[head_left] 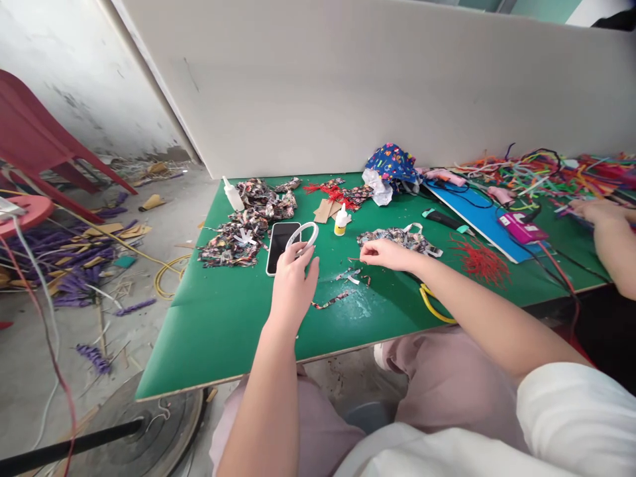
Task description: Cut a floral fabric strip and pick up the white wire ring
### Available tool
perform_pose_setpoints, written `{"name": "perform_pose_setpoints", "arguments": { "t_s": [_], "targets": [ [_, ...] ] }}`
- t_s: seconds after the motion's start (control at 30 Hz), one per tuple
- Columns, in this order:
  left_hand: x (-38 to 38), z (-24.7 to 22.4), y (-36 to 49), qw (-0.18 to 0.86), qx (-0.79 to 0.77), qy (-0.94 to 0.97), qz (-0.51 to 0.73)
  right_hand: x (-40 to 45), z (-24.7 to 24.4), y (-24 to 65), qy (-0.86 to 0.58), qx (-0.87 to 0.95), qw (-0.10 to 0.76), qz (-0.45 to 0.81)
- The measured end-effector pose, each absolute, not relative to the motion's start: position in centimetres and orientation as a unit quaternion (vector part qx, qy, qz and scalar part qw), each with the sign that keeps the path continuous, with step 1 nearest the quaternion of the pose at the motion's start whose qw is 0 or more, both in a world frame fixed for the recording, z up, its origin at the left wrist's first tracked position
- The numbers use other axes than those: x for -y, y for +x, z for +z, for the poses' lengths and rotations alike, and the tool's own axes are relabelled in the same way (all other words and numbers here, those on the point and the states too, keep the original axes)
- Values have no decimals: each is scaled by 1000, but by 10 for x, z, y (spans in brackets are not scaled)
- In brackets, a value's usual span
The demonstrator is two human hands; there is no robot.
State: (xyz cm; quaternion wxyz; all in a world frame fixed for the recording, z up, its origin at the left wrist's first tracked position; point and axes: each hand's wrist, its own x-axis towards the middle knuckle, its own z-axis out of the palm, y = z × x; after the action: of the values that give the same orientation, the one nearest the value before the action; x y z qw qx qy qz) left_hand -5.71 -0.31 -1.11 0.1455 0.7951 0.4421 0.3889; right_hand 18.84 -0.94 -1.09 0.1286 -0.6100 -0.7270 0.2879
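A green table (213,324) bears heaps of patterned fabric scraps (248,222), a phone (279,246) and a glue bottle (340,220). The left hand (292,286) is closed on a white ring (303,236), raised just over the phone. The right hand (385,254) lies to its right, fingertips pinched together just above small scraps (354,275), nearer them than the left.
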Motion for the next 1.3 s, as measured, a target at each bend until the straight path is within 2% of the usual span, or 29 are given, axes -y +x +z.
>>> {"name": "perform_pose_setpoints", "arguments": {
  "t_s": [0.07, 0.13, 0.33, 0.5, 0.6, 0.67, 0.8, 0.9, 0.97, 1.07, 1.17, 1.3],
  "targets": [
    [3, -11, -57, 147, -440, 795, 390, 9, -7, 191, -609, 699, 136, 348],
    [3, -11, -58, 148, -443, 793, 391, 9, -7, 193, -618, 685, 148, 357],
    [3, -10, -58, 155, -447, 789, 392, 23, -16, 198, -650, 720, 125, 208],
    [3, -11, -58, 159, -445, 787, 397, 43, -30, 194, -719, 651, 207, 126],
    [3, -12, -60, 151, -449, 782, 405, 57, -46, 166, -698, 664, 243, 114],
    [3, -11, -63, 147, -454, 775, 415, 65, -54, 143, -661, 691, 263, 128],
    [4, -8, -74, 142, -468, 750, 445, 61, -53, 113, -562, 739, 271, 255],
    [6, -6, -83, 151, -485, 728, 461, 29, -47, 112, -577, 712, 316, 246],
    [9, -7, -89, 159, -491, 714, 473, -2, -44, 114, -575, 722, 302, 238],
    [12, -8, -97, 178, -490, 695, 495, -43, -45, 111, -565, 758, 236, 225],
    [14, -9, -103, 197, -494, 681, 504, -51, -50, 107, -538, 798, 180, 204],
    [15, -9, -105, 212, -508, 655, 518, -6, -51, 111, -462, 830, 207, 235]
  ]
}}
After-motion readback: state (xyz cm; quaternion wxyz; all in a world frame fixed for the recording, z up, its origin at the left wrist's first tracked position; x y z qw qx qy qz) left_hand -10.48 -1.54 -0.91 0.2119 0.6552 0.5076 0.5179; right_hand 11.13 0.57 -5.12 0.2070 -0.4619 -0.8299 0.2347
